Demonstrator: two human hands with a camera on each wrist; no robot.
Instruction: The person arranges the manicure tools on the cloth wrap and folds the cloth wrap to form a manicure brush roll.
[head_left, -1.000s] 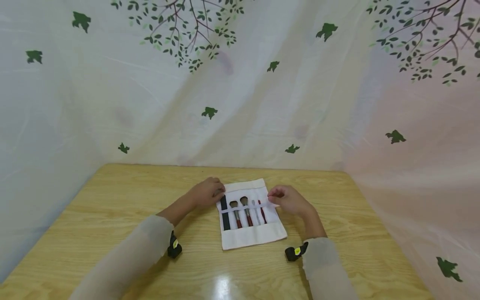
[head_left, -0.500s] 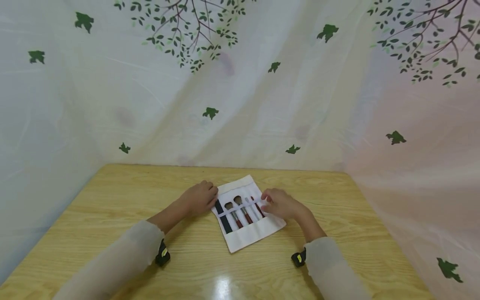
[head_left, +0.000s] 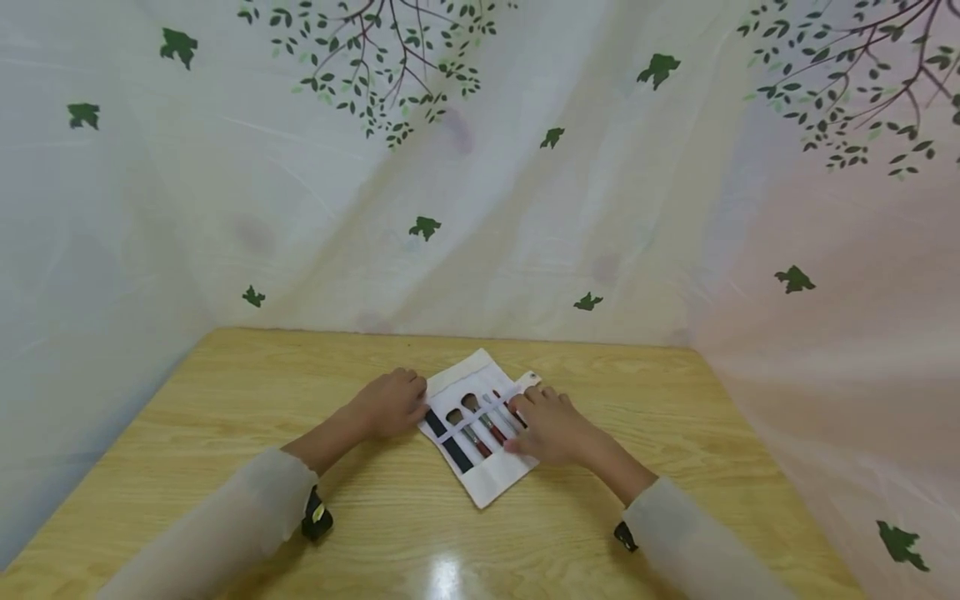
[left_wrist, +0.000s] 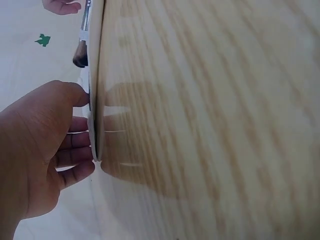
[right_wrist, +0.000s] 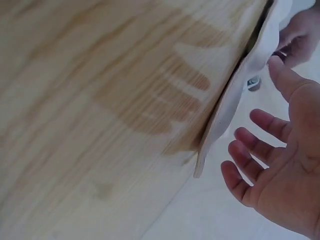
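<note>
A white cloth brush roll (head_left: pixel 491 487) lies unrolled and slanted on the wooden table. Under its cross strap sit two fluffy brushes (head_left: pixel 470 403) with red handles, slimmer tools beside them, and a flat black piece (head_left: pixel 456 454) along the left side. My left hand (head_left: pixel 388 404) touches the roll's left edge; in the left wrist view its thumb and fingers reach the cloth with no clear grip. Over the right side lies my right hand (head_left: pixel 558 427), thumb touching the cloth and the other fingers spread apart, as the right wrist view shows. It hides part of the slim tools.
The wooden table (head_left: pixel 360 533) extends around the roll on all sides. A pale curtain (head_left: pixel 480 275) printed with leaves hangs behind its far edge. A strap end with a snap (head_left: pixel 532 379) sticks out past the roll's upper right.
The brush roll has turned anticlockwise and shifted slightly left. My left hand has moved left with its edge. The right hand has moved from the strap end down onto the roll's right side.
</note>
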